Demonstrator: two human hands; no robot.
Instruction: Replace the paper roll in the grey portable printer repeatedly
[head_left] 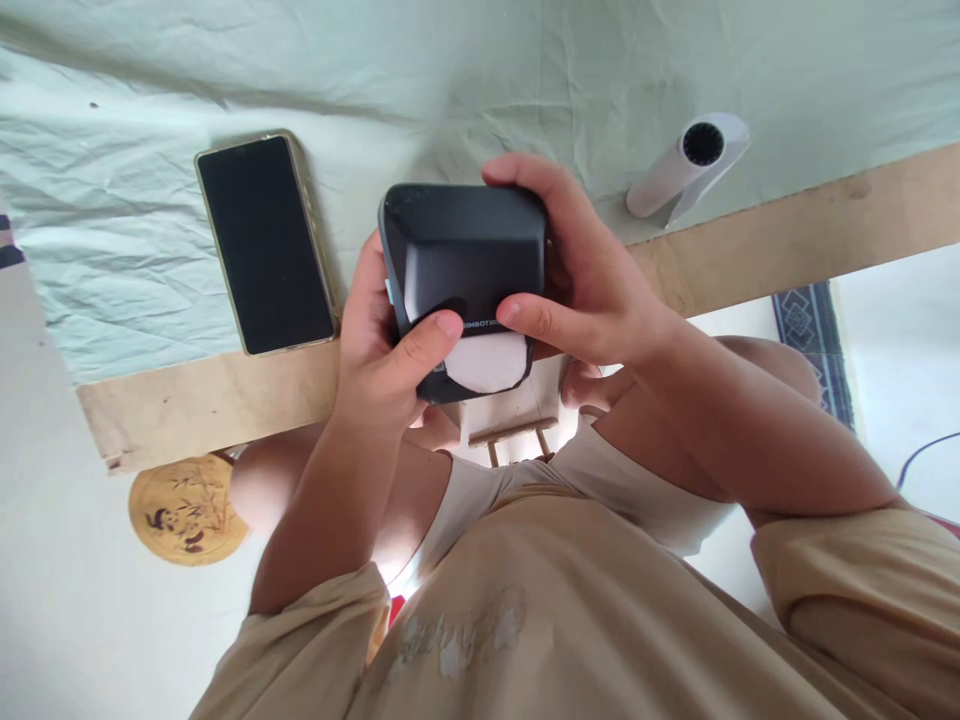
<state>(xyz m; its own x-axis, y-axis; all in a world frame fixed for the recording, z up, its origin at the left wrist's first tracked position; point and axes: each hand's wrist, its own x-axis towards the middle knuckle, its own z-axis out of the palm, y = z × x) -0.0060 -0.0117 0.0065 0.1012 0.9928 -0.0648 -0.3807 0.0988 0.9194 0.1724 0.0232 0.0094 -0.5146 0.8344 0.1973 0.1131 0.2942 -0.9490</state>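
Both hands hold a black label printer (472, 262), with the letters "IIMBOT" legible on it, over the front edge of the table. My left hand (382, 345) grips its left side, the thumb lying on the front face beside the lettering. On the right side my right hand (581, 270) wraps round it, with its thumb near the lettering and a finger at the upper corner. A rounded white area (486, 362), perhaps label paper, shows at the printer's lower end. The fingers beneath the printer are hidden.
A smartphone (266, 245) with a dark screen lies left on the pale green cloth (420, 60). To the right, a white paper roll (667, 172) with a loose end rests near the wooden table edge (810, 215). A round stool with a panda picture (187, 510) stands below.
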